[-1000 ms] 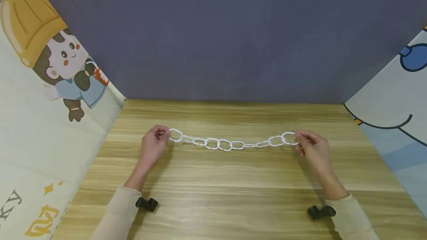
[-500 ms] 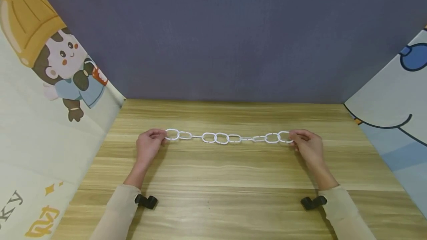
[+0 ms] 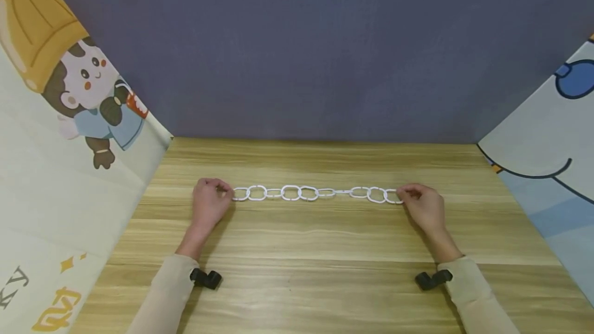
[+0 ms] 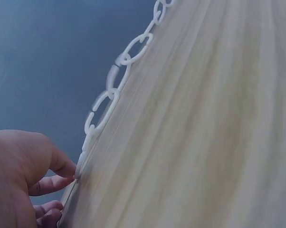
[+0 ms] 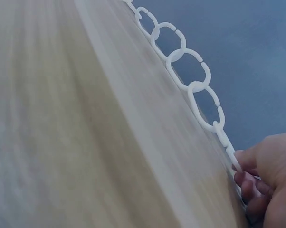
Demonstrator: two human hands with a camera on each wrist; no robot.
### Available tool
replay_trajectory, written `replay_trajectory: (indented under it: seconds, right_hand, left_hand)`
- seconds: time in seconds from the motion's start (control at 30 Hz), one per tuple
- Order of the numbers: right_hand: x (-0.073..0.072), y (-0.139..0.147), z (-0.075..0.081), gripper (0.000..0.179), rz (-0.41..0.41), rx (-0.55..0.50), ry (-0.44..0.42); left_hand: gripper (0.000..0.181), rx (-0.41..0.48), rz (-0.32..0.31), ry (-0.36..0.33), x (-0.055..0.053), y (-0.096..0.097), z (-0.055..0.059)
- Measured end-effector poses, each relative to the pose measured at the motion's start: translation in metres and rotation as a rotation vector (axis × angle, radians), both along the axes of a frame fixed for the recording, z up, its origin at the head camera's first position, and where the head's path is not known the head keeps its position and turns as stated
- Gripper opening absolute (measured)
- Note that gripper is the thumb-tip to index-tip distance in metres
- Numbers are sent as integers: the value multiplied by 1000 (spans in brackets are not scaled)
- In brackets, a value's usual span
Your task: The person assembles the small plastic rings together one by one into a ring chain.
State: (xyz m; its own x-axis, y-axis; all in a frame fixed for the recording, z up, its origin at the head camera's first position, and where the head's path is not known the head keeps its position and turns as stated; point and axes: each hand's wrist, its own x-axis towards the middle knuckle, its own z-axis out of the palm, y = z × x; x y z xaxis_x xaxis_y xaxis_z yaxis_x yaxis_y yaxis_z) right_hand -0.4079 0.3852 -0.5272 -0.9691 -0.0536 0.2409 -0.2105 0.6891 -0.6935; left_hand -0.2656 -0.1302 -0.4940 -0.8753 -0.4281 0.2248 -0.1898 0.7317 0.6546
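A white plastic chain of several oval links runs nearly straight from side to side in the head view, close over the wooden tabletop. Its left end link is pinched between thumb and finger of my left hand. At the opposite end my right hand pinches the last link the same way. In the left wrist view the chain leads up and away from the left hand. The right wrist view shows small gaps in several links of the chain, with the right hand at its near end.
The wood-grain table meets a dark blue-grey wall panel at the back. A cartoon-printed panel stands on the left, another printed panel on the right. Black wrist cameras sit at both sleeve cuffs.
The chain has gone from sagging in the middle to nearly straight and lower toward the tabletop. My right hand has moved a little to the left; both hands keep their pinch on the end links.
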Motion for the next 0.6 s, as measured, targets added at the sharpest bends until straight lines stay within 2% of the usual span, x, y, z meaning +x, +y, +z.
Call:
replay_trajectory:
  seconds: [0.13,0.3,0.6]
  right_hand:
    - [-1,-2,-2,16,19,69,55]
    - [-1,-3,-2,16,22,82,63]
    - [-2,-3,-3,20,12,67,48]
  left_hand:
    - [14,18,-2,-48,-1,2,0]
    - [19,74,6,-86,0,3,2]
    - [23,86,-11,-74,1,4,4]
